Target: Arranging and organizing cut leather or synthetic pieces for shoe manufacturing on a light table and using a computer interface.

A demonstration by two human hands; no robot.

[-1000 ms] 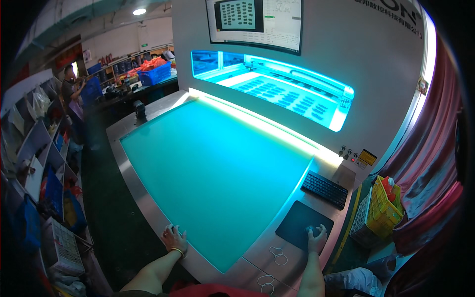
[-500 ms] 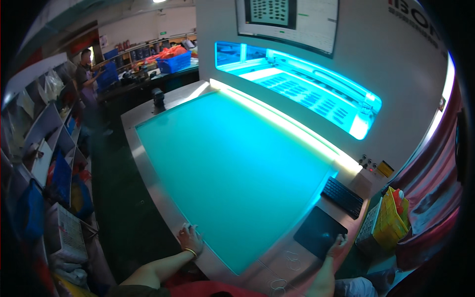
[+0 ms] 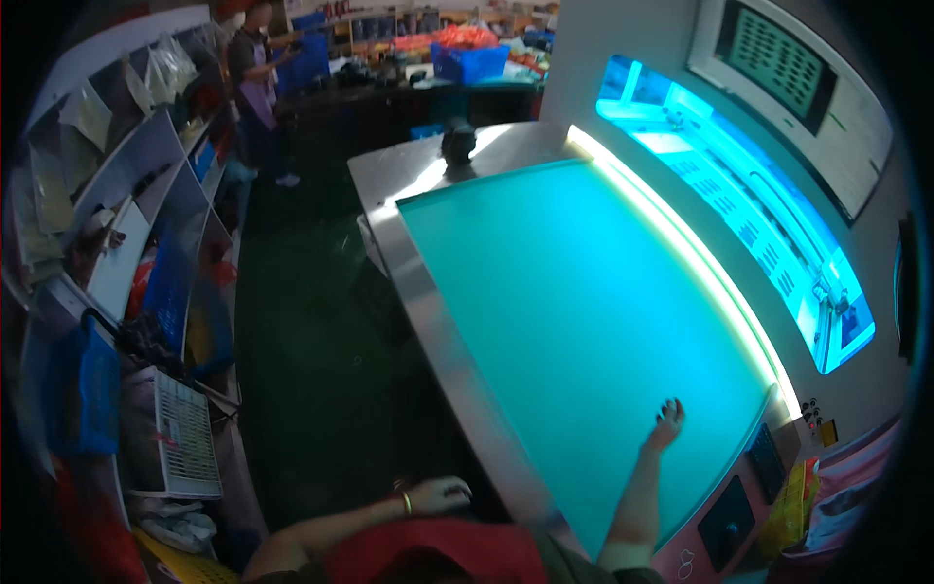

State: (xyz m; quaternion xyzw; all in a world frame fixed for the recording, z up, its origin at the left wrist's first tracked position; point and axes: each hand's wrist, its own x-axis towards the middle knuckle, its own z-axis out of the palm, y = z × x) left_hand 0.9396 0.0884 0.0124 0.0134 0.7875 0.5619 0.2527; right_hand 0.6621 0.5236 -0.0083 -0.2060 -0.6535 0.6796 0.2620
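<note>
My right hand (image 3: 667,423) is over the near right part of a large flat panel (image 3: 545,292) glowing turquoise. Its fingers are loosely bent and apart, with nothing seen in them; whether it touches the panel I cannot tell. My left hand (image 3: 443,494), with a yellow bracelet (image 3: 407,503) at the wrist, hangs in front of me beside the metal border (image 3: 486,423) of the table. Its fingers are loosely stretched and nothing shows in them.
Behind the panel stands a machine with a blue-lit window (image 3: 739,224) and a screen (image 3: 788,78). A keyboard (image 3: 766,461) and a black pad (image 3: 726,524) lie at right. Shelves (image 3: 146,214) line the left. Beyond the dark floor (image 3: 302,370), a person (image 3: 255,73) stands near a blue basket (image 3: 470,62).
The view has turned left. My right hand has gone from the black pad's edge to over the glowing panel. My left hand has come off the panel's near left edge.
</note>
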